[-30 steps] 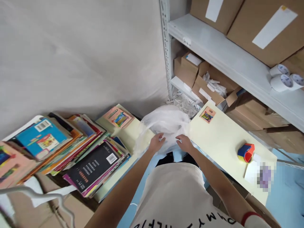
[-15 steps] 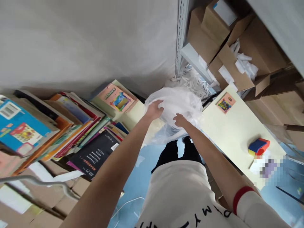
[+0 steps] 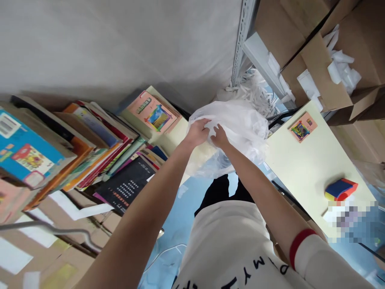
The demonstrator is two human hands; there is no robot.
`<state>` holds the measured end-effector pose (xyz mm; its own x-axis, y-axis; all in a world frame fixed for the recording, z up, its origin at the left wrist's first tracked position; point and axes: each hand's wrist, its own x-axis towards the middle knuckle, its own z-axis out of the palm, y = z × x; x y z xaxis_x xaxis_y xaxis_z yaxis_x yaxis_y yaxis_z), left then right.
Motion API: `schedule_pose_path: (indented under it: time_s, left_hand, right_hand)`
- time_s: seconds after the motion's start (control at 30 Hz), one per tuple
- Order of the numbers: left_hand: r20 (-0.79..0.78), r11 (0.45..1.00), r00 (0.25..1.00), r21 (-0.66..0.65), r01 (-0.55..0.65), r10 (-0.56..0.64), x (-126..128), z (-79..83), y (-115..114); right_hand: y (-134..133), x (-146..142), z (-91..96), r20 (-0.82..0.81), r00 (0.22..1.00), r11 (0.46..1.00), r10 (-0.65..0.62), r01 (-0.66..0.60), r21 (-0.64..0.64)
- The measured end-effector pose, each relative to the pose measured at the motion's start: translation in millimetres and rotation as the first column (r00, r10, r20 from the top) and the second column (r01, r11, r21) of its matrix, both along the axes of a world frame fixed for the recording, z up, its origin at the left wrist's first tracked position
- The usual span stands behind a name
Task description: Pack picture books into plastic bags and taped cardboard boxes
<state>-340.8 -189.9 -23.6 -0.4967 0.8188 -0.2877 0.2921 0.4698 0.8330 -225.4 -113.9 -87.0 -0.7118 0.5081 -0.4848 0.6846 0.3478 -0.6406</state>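
A thin, whitish see-through plastic bag (image 3: 237, 120) lies crumpled in the middle, in front of my body. My left hand (image 3: 199, 131) is at the bag's left part, thumb and fingers bent round its film. Close beside it, my right hand (image 3: 220, 138) has its fingers curled on the same film, a small gap between the two hands. The fingertips partly vanish against the white plastic. Left of the bag, a pink picture book (image 3: 155, 114) rests on a pale board.
Stacked books (image 3: 90, 140) stand at the left above cardboard boxes. At the right, a pale tabletop (image 3: 313, 160) bears a pink card (image 3: 302, 127) and a red, blue and yellow block (image 3: 341, 189). White paper strips (image 3: 255, 92) lie behind the bag. Open cartons (image 3: 321, 68) fill a metal rack.
My right hand has moved left, closer to my left hand, and its fingers have curled in. The bag's film is drawn up a little between them. The view has shifted slightly.
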Motion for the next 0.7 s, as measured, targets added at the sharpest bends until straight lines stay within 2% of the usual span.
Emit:
schedule_pose_path:
  time_s: [0.1, 0.2, 0.27, 0.33, 0.47, 0.5, 0.57, 0.7]
  left_hand:
    - [-0.005, 0.998, 0.999, -0.050, 0.047, -0.047, 0, 8.1, 2]
    - [-0.036, 0.985, 0.997, -0.158, 0.065, -0.071, 3, 22.8, 6]
    - [-0.062, 0.968, 0.993, -0.235, 0.088, -0.105, 8, 34.4, 10]
    - [-0.101, 0.953, 0.978, -0.264, 0.149, -0.181, 17, 45.6, 10]
    - [-0.221, 0.928, 0.908, -0.201, 0.315, -0.356, 45, 63.9, 1]
    - [-0.252, 0.933, 0.902, -0.177, 0.313, -0.350, 52, 67.7, -4]
    - [-0.301, 0.964, 0.916, -0.110, 0.244, -0.266, 61, 75.4, -12]
    - [-0.298, 0.995, 0.954, 0.078, 0.065, -0.039, 62, 96.5, -19]
  right_hand:
    - [8, 11, 4.2, -0.004, 0.996, 0.996, -0.090, 0.090, -0.002]
    - [15, 35, 21.9, -0.082, 0.973, 0.976, -0.217, 0.218, 0.014]
    - [16, 51, 40.0, -0.158, 0.951, 0.963, -0.266, 0.270, 0.002]
    - [16, 66, 61.4, -0.234, 0.937, 0.964, -0.259, 0.267, 0.001]
    - [14, 89, 110.7, -0.345, 0.923, 0.978, -0.169, 0.200, 0.056]
    - [15, 94, 123.5, -0.369, 0.918, 0.981, -0.144, 0.181, 0.067]
    - [19, 104, 148.4, -0.423, 0.898, 0.986, -0.120, 0.157, 0.055]
    - [35, 121, 190.4, -0.588, 0.787, 0.980, -0.189, 0.189, -0.062]
